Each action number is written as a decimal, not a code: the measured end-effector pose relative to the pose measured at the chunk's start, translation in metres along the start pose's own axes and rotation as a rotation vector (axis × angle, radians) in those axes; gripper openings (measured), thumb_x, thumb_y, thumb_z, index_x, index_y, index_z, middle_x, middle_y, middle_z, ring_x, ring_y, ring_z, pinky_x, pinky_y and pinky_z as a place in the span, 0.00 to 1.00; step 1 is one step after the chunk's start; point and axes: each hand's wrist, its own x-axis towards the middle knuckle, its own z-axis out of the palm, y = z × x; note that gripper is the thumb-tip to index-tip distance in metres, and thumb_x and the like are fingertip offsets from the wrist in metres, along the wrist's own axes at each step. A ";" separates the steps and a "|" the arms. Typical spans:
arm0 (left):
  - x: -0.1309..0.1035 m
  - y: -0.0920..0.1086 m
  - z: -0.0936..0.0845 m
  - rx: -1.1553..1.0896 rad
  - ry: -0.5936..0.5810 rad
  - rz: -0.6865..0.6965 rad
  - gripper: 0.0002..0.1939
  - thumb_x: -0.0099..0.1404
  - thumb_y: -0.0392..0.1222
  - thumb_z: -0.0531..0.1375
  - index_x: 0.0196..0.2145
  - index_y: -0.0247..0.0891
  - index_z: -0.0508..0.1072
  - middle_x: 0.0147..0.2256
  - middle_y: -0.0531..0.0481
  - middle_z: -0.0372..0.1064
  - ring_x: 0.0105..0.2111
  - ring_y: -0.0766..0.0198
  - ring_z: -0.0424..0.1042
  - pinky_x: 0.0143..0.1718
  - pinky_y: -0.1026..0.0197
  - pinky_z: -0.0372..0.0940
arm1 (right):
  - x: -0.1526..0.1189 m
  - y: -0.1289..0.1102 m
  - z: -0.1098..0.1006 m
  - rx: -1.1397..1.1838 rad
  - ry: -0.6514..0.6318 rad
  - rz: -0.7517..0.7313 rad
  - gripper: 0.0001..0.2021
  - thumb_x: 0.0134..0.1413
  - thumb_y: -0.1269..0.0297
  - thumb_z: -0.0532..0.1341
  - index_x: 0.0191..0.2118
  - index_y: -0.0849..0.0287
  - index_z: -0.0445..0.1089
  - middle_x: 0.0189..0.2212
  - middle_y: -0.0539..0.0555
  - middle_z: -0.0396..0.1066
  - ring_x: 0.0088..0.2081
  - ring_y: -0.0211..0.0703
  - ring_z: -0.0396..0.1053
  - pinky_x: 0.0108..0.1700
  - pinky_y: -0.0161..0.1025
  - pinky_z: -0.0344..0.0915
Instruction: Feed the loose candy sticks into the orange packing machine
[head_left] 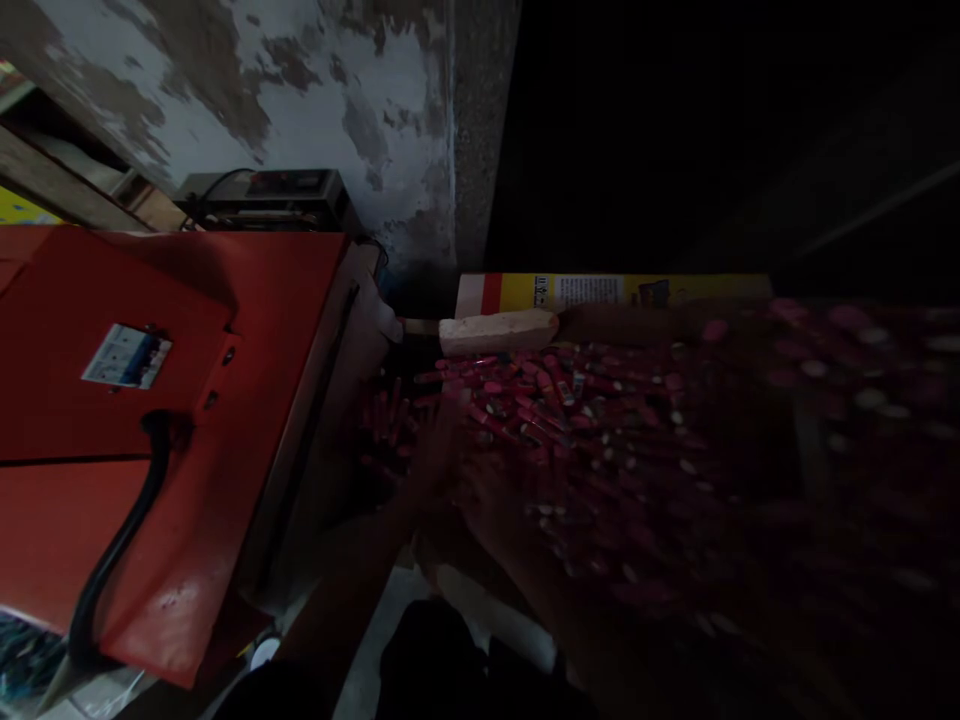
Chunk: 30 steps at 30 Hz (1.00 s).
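Note:
In dim light a wide heap of small pink tube-shaped pieces [540, 400], several with pale round ends, spreads before me. My left hand [435, 445] reaches into the near left part of the heap, its fingers stretched forward among the pieces. Close beside it on the right, my right hand [487, 490] lies low over the heap's near edge with its fingers apart. Shadow and slight blur hide the fingertips of both hands. I make out no piece firmly held in either one.
To the left stands a red machine cabinet [292, 350] with a black hose [124, 540]. A pale wooden bar [499, 330] and a yellow printed carton [622, 290] border the heap's far side. Behind is a peeling wall [375, 100]; the right side is very dark.

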 end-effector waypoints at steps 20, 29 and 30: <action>-0.011 0.038 -0.061 -1.582 0.044 -0.415 0.31 0.57 0.68 0.59 0.35 0.34 0.80 0.35 0.44 0.78 0.38 0.55 0.75 0.45 0.54 0.68 | 0.014 0.013 -0.056 0.421 -0.221 0.261 0.21 0.65 0.50 0.47 0.39 0.59 0.71 0.30 0.55 0.73 0.33 0.42 0.70 0.36 0.37 0.63; -0.033 0.030 -0.102 -1.568 0.074 -0.493 0.28 0.44 0.65 0.68 0.28 0.35 0.81 0.28 0.49 0.77 0.32 0.59 0.74 0.40 0.58 0.66 | 0.005 -0.010 -0.073 0.658 -0.268 0.336 0.25 0.56 0.38 0.49 0.29 0.57 0.64 0.24 0.51 0.67 0.29 0.41 0.65 0.33 0.38 0.63; -0.034 0.030 -0.104 -1.557 0.069 -0.485 0.27 0.45 0.65 0.68 0.28 0.35 0.81 0.28 0.49 0.77 0.32 0.59 0.73 0.39 0.59 0.66 | 0.006 -0.012 -0.074 0.683 -0.281 0.335 0.25 0.56 0.37 0.49 0.28 0.56 0.64 0.23 0.50 0.66 0.27 0.40 0.64 0.32 0.37 0.62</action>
